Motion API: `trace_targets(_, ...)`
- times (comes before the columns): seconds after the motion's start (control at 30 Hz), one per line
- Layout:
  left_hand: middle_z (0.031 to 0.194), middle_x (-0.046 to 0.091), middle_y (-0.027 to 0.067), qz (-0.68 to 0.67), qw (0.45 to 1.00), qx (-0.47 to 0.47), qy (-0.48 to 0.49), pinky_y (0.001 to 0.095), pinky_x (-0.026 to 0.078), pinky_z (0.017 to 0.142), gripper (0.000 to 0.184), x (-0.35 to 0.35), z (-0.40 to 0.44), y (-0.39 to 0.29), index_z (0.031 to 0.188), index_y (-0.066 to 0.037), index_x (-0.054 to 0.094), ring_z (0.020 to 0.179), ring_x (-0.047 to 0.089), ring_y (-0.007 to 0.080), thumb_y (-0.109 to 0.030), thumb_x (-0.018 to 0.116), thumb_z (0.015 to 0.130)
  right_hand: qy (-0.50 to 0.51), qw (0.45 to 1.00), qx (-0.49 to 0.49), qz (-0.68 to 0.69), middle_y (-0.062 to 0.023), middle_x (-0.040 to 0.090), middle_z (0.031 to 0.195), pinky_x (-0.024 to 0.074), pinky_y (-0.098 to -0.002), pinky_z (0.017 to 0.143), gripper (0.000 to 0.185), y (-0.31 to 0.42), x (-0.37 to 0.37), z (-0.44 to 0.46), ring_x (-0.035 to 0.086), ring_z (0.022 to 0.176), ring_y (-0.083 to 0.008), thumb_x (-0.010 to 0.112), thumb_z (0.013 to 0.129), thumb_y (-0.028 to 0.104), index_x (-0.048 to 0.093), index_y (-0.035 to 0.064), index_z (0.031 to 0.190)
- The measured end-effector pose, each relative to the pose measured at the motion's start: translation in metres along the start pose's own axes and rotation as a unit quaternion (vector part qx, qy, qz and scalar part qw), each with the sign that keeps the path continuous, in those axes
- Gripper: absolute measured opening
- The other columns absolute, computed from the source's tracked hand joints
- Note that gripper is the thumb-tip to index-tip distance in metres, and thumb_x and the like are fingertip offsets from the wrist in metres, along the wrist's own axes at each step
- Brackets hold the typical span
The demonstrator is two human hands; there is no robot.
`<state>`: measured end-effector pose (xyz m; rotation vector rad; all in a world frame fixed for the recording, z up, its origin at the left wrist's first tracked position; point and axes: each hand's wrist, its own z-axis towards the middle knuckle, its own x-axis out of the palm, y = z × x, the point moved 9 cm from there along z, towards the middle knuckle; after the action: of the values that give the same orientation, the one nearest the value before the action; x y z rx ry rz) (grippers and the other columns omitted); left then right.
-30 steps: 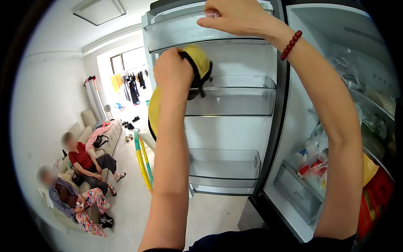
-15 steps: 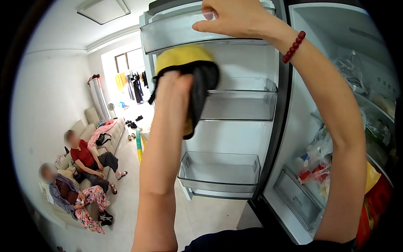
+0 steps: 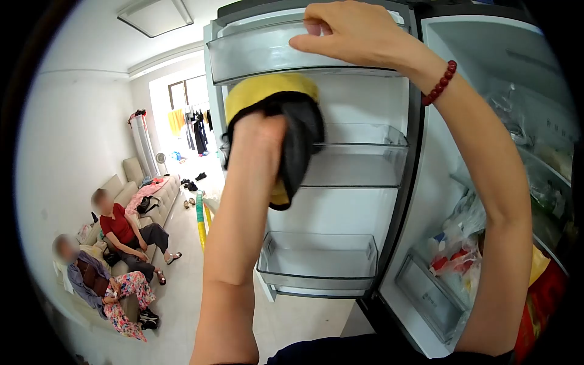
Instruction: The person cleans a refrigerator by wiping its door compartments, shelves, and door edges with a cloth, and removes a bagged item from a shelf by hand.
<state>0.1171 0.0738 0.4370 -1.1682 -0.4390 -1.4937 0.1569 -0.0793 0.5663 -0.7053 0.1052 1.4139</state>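
My left hand point(image 3: 260, 131) is wrapped in the folds of a yellow and black cloth point(image 3: 274, 90), its fingers mostly hidden. The cloth is against the inside of the open fridge door, just below the top door bin point(image 3: 255, 58), and partly covers the middle bin. My right hand point(image 3: 356, 33), with a dark red bead bracelet point(image 3: 440, 84) at the wrist, hooks its fingers over the top bin's front rim, thumb on the outer side. Below are the clear middle door bin point(image 3: 359, 167) and the lower door bin point(image 3: 319, 267).
At right the fridge compartment holds plastic bags point(image 3: 465, 225) on shelves and a pull-out drawer point(image 3: 429, 298). To the left, two people sit on a long sofa point(image 3: 152, 207). A striped green and yellow pole point(image 3: 201, 222) stands beyond the door. Clothes point(image 3: 198, 131) hang by the far window.
The whole view has shifted slightly, so the door sits a little lower in it. The cloth and my left hand have moved slightly right; my right hand stays at the top bin.
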Motion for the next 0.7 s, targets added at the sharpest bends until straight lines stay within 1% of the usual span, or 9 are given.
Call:
trace_targets(0.07,0.110,0.065,0.0144,-0.009,1.000,-0.020,-0.006,0.0493,0.055,0.087,0.026,0.005,0.001,0.023,0.111,-0.005,0.060,0.096,0.062,0.0311,-0.024,0.047,0.100,0.005,0.999,0.029,-0.012,-0.0233,0.068,0.085,0.0502,-0.0456,0.075,0.048,0.000,0.002,0.002,0.065,0.083,-0.0393,0.054,0.084,0.048,0.065,0.0017,0.089)
trace_targets(0.17,0.110,0.064,0.0150,0.021,0.997,-0.045,0.053,0.0503,0.054,0.089,0.028,0.019,-0.003,0.042,0.113,-0.004,0.059,0.098,0.062,0.0320,-0.026,0.048,0.099,0.027,1.000,-0.007,0.005,-0.0211,0.070,0.088,0.0509,-0.0443,0.076,0.053,0.000,-0.002,-0.002,0.067,0.084,-0.0368,0.049,0.089,0.050,0.068,0.0009,0.095)
trace_targets(0.27,0.110,0.064,0.0165,0.036,0.998,-0.022,0.044,0.0524,0.053,0.090,0.032,0.012,-0.012,0.009,0.114,-0.004,0.058,0.098,0.062,0.0338,-0.029,0.044,0.100,0.003,1.000,0.006,0.000,-0.0070,0.066,0.081,0.0486,-0.0341,0.068,0.035,-0.003,0.000,-0.007,0.064,0.075,-0.0215,0.063,0.086,0.039,0.063,0.0057,0.096)
trace_targets(0.37,0.114,0.063,0.0193,0.002,0.999,-0.002,0.035,0.0551,0.053,0.090,0.036,-0.004,0.000,-0.018,0.117,-0.003,0.057,0.101,0.061,0.0356,-0.032,0.043,0.101,-0.040,0.999,-0.005,0.016,-0.0057,0.061,0.072,0.0435,-0.0349,0.062,0.045,-0.007,0.001,-0.009,0.059,0.068,-0.0244,0.056,0.086,0.052,0.060,0.0074,0.087)
trace_targets(0.5,0.115,0.063,0.0172,0.021,0.999,-0.028,0.030,0.0523,0.054,0.090,0.034,0.007,-0.005,0.015,0.118,-0.004,0.058,0.102,0.062,0.0333,-0.031,0.045,0.100,-0.040,0.999,-0.010,0.012,-0.0062,0.062,0.074,0.0447,-0.0350,0.063,0.042,-0.007,0.000,-0.009,0.060,0.069,-0.0237,0.058,0.085,0.049,0.061,0.0071,0.088)
trace_targets(0.53,0.115,0.064,0.0137,0.013,0.996,-0.064,0.059,0.0498,0.054,0.090,0.031,0.009,0.008,0.036,0.118,-0.006,0.059,0.102,0.062,0.0305,-0.030,0.048,0.100,-0.039,0.999,-0.010,0.015,-0.0062,0.062,0.074,0.0447,-0.0351,0.063,0.042,-0.007,0.000,-0.010,0.060,0.069,-0.0237,0.058,0.085,0.049,0.061,0.0071,0.088)
trace_targets(0.57,0.117,0.064,0.0108,0.017,0.996,-0.077,0.029,0.0474,0.054,0.090,0.030,0.022,-0.010,0.053,0.119,-0.008,0.059,0.102,0.063,0.0284,-0.029,0.050,0.099,-0.038,0.999,-0.008,0.019,-0.0062,0.061,0.074,0.0447,-0.0352,0.064,0.042,-0.008,0.000,-0.010,0.060,0.069,-0.0237,0.058,0.085,0.049,0.061,0.0071,0.088)
trace_targets(0.6,0.121,0.063,0.0176,0.012,0.997,-0.073,0.015,0.0578,0.047,0.098,0.039,0.022,-0.003,0.072,0.122,-0.004,0.058,0.109,0.060,0.0375,-0.032,0.041,0.101,-0.041,0.999,-0.012,0.020,-0.0063,0.062,0.074,0.0448,-0.0355,0.063,0.041,-0.008,0.001,-0.010,0.060,0.069,-0.0238,0.058,0.085,0.048,0.061,0.0072,0.088)
trace_targets(0.7,0.120,0.061,0.0145,0.058,0.988,-0.110,0.096,0.0525,0.050,0.095,0.035,0.047,-0.011,0.109,0.121,-0.005,0.056,0.107,0.060,0.0323,-0.031,0.045,0.101,-0.044,0.999,-0.017,0.011,-0.0062,0.062,0.074,0.0450,-0.0363,0.063,0.041,-0.007,0.001,-0.010,0.060,0.069,-0.0241,0.058,0.085,0.049,0.061,0.0078,0.088)
